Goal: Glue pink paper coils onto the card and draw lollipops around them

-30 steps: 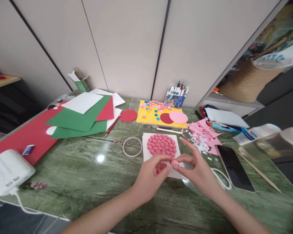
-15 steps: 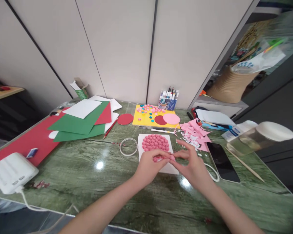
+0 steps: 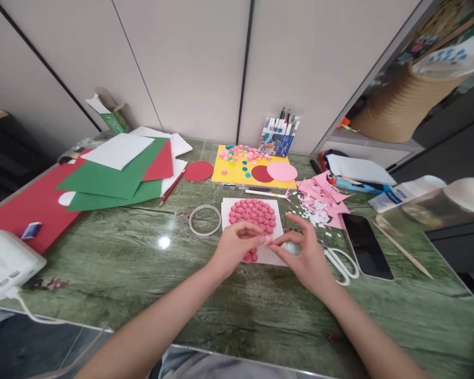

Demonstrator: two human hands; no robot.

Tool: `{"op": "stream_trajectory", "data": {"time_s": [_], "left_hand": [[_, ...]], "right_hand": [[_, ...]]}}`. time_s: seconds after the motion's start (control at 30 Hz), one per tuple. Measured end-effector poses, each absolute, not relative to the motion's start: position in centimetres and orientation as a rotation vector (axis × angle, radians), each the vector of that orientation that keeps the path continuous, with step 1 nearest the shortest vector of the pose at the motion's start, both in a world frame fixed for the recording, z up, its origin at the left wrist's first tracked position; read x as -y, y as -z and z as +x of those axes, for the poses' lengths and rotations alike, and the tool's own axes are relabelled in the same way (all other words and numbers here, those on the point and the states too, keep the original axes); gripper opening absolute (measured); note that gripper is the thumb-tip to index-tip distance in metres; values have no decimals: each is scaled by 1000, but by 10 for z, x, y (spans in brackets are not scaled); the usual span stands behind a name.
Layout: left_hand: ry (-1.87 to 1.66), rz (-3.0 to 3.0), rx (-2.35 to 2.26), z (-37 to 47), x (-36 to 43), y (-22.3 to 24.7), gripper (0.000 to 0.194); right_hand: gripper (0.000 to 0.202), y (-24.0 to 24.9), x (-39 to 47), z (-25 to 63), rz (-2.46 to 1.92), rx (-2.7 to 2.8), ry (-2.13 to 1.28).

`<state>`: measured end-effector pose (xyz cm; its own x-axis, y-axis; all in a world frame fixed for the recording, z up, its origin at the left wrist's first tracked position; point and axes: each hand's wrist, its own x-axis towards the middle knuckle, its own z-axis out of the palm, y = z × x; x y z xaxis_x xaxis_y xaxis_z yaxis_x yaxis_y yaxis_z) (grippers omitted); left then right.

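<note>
Fingertips of my left hand (image 3: 237,245) and my right hand (image 3: 306,255) meet over a white paper square (image 3: 272,257). Between them they pinch a small light pink paper coil (image 3: 267,240). A dense patch of darker pink rolled-paper coils (image 3: 253,213) covers the upper part of the square. A few more coils (image 3: 250,256) show below my left hand, which hides the part between. My right hand's outer fingers are raised and spread. White-handled scissors (image 3: 342,263) lie just right of it, their blades mostly hidden.
A tape roll (image 3: 205,220) lies left of the square. Behind is a yellow sheet (image 3: 237,176) with small coils and paper circles. Pink scraps (image 3: 326,195), a phone (image 3: 367,246), a wooden stick (image 3: 405,251) and a clear container (image 3: 426,210) are right; coloured sheets (image 3: 106,179) left.
The view has tilted down and come closer. Both hands have shifted slightly left over the square, still pinching the coil. More of the lower coils and the scissors now shows.
</note>
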<state>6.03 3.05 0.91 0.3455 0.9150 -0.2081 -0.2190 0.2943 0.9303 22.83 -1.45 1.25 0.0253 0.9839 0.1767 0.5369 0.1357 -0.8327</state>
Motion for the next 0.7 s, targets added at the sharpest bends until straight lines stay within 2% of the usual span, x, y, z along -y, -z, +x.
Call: {"op": "stream_trajectory", "data": {"time_s": [0.17, 0.37, 0.7], "left_hand": [[-878, 733, -891, 58, -35, -11, 25], [-828, 634, -817, 52, -36, -17, 23], [-822, 618, -803, 56, -28, -15, 22]], "right_hand": [[49, -14, 14, 230, -1454, 1492, -774], [13, -12, 14, 241, -1282, 1392, -1148], [18, -7, 17, 237, -1194, 1431, -1237]]}}
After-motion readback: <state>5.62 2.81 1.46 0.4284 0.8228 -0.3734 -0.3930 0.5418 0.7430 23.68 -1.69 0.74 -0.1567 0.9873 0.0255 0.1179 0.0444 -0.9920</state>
